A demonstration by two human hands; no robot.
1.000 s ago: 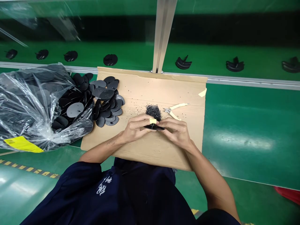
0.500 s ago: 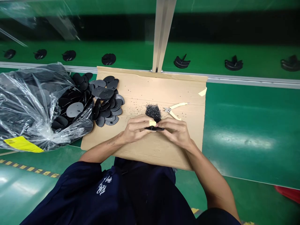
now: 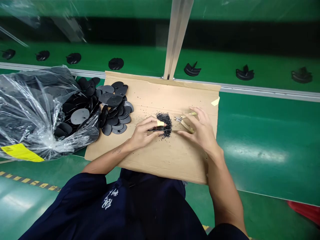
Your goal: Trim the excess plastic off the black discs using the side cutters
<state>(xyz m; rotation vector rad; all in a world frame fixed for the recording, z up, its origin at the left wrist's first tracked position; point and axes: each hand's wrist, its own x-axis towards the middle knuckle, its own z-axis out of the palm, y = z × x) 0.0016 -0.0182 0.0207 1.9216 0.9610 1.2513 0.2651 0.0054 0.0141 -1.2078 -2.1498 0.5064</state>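
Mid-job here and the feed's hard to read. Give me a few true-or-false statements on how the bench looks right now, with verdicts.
1. The left hand holds a thin black plastic piece over a heap of black granular scraps. True.
2. The right hand grips that piece too. False: it is open, away from the piece, its fingers reaching over yellow-handled metal cutters.
3. Yellow tape wraps a finger of the left hand. True.
4. Round black plastic discs lie on the green bench right of the tan cardboard sheet. False: they are heaped on the cardboard's left side, beside a clear plastic bag.
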